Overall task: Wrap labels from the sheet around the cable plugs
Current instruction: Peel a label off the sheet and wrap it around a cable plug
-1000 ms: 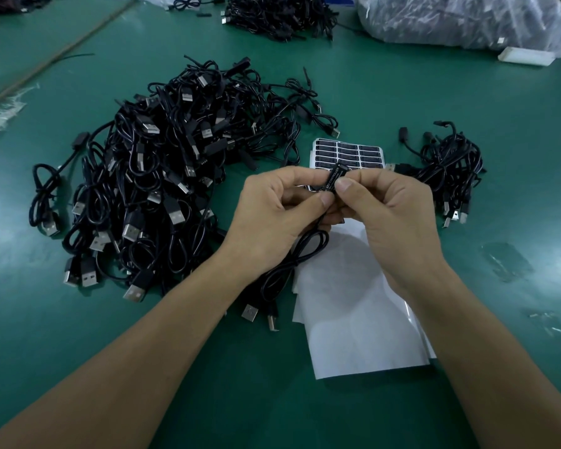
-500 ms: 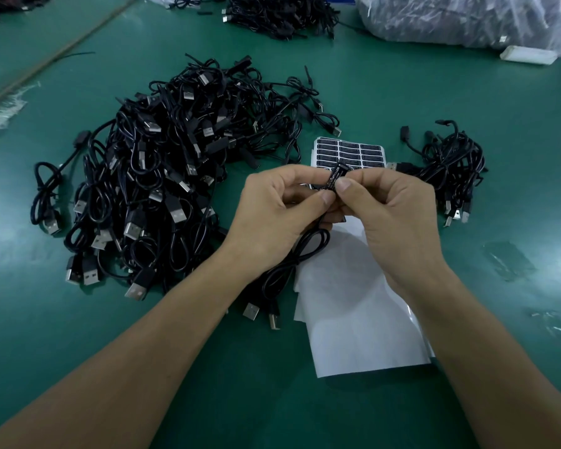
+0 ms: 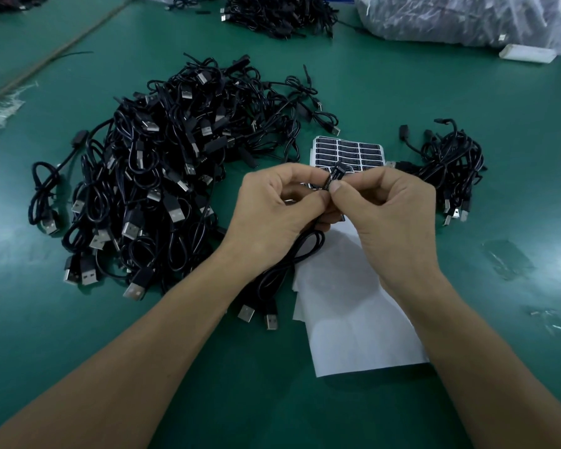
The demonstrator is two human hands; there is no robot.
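Both hands meet above the middle of the green table. My left hand (image 3: 272, 209) and my right hand (image 3: 389, 215) pinch a small black cable plug (image 3: 335, 174) between thumbs and forefingers; a black label lies along the plug. Its cable (image 3: 282, 267) hangs down in a loop and ends in two USB plugs (image 3: 259, 314) on the table. The label sheet (image 3: 347, 152), white with rows of black labels, lies just behind the hands. Its peeled white part (image 3: 350, 315) stretches toward me under my right forearm.
A large heap of black USB cables (image 3: 162, 176) lies left of the hands. A smaller bundle (image 3: 447, 166) sits to the right. Far back are another cable pile (image 3: 279, 11), a clear plastic bag (image 3: 460, 17) and a white block (image 3: 525, 54). Plastic scraps (image 3: 506, 257) lie at right.
My hands have stayed in the same place on the plug. Only the fingertips have shifted slightly around it.
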